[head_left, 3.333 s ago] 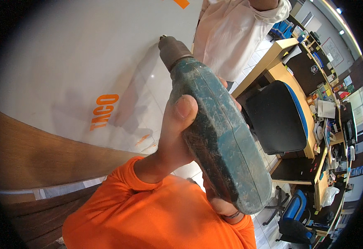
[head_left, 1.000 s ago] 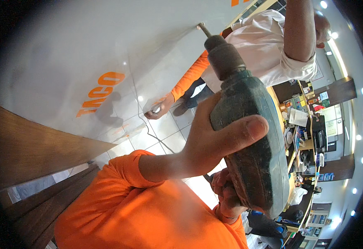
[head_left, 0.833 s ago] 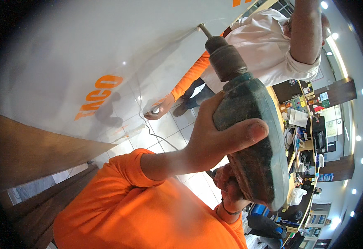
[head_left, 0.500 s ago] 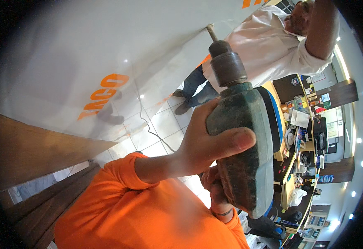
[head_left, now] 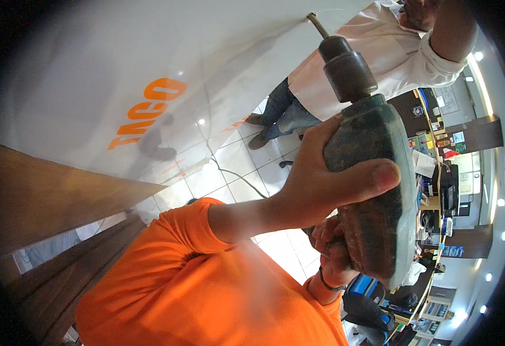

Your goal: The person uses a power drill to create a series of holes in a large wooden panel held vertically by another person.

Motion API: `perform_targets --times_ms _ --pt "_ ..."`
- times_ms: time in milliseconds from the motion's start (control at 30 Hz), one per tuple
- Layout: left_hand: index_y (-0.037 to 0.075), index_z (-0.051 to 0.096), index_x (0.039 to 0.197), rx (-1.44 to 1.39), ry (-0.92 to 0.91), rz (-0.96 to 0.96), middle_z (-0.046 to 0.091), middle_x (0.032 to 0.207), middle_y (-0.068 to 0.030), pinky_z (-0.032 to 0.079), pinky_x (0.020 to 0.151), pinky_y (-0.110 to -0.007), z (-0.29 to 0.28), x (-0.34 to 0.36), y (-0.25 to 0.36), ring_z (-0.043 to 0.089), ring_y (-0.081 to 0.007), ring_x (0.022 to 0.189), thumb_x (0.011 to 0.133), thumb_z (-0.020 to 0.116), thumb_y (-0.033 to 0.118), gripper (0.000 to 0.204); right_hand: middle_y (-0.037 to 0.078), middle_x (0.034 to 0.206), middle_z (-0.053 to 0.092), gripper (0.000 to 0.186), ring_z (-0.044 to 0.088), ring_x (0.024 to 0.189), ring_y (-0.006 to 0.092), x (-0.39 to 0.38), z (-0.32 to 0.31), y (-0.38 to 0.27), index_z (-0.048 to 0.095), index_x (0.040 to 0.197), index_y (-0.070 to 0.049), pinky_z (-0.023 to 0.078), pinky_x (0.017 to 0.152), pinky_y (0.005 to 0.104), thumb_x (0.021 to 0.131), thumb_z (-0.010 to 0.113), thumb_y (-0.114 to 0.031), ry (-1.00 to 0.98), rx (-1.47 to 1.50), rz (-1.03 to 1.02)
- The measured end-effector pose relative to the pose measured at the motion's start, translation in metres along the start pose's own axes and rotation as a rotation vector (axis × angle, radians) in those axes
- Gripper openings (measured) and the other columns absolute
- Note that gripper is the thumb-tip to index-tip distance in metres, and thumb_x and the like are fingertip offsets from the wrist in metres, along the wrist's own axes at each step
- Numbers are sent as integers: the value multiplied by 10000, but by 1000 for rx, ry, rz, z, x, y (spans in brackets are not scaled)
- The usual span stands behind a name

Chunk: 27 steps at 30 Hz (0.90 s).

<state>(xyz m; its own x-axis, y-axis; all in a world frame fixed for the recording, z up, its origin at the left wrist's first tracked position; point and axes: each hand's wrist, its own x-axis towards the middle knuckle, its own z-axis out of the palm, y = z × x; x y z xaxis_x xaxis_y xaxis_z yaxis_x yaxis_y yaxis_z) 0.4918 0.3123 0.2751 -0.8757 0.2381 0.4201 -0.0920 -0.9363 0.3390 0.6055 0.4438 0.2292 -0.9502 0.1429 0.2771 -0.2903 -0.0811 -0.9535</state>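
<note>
A dark green, worn power drill (head_left: 373, 225) fills the right of centre, its chuck (head_left: 347, 69) pointing up and away. The thin drill bit (head_left: 320, 27) meets the glossy white wall panel (head_left: 119, 52) at a rough, dusty spot. My left hand (head_left: 327, 179) wraps the drill body from the left, thumb lying across the top. Lower down, my right hand (head_left: 333, 245), with a dark band at its wrist, closes under the rear of the drill where the handle is; the drill body hides part of those fingers.
Beyond the drill stands a person in a white shirt (head_left: 350, 81) with one arm raised. A dark cable (head_left: 235, 173) runs over the tiled floor (head_left: 206, 179). Brown wooden boards (head_left: 56, 199) border the panel at left. Cluttered desks (head_left: 431, 190) and a chair (head_left: 368, 311) lie at right.
The drill and both my hands have shifted right and slightly up in the view. The panel and the other person have shifted too. My grip looks the same.
</note>
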Motion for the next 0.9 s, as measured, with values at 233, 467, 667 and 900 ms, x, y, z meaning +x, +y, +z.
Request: perform_targets --times_ms 233,467,667,900 --pt "18 562 1165 -25 11 -71 648 1015 -51 502 844 -280 -15 -12 0 622 -120 918 752 809 441 640 46 665 518 383 436 481 123 -9 4 30 548 908 27 306 436 251 849 740 -300 -150 33 -34" --pt "27 564 1160 8 11 -119 642 1005 -45 495 854 -291 -1 -8 11 618 -124 929 760 795 455 630 79 640 501 554 425 423 138 -16 2 19 474 1173 69 323 392 264 893 692 -356 -104 167 -143" --pt "15 426 1246 -15 -12 -117 610 1047 -171 551 842 -451 -7 4 1 648 -294 952 668 840 518 871 92 690 524 645 472 491 138 5 -6 5 428 1295 39 352 432 270 855 743 -312 -153 183 -139" --pt "-6 345 1293 80 -36 -133 600 1058 -258 588 796 -544 -34 1 -6 668 -427 935 651 846 530 975 66 802 571 618 501 588 131 -1 -8 34 461 1308 -22 395 539 278 880 697 -400 -89 150 -21"
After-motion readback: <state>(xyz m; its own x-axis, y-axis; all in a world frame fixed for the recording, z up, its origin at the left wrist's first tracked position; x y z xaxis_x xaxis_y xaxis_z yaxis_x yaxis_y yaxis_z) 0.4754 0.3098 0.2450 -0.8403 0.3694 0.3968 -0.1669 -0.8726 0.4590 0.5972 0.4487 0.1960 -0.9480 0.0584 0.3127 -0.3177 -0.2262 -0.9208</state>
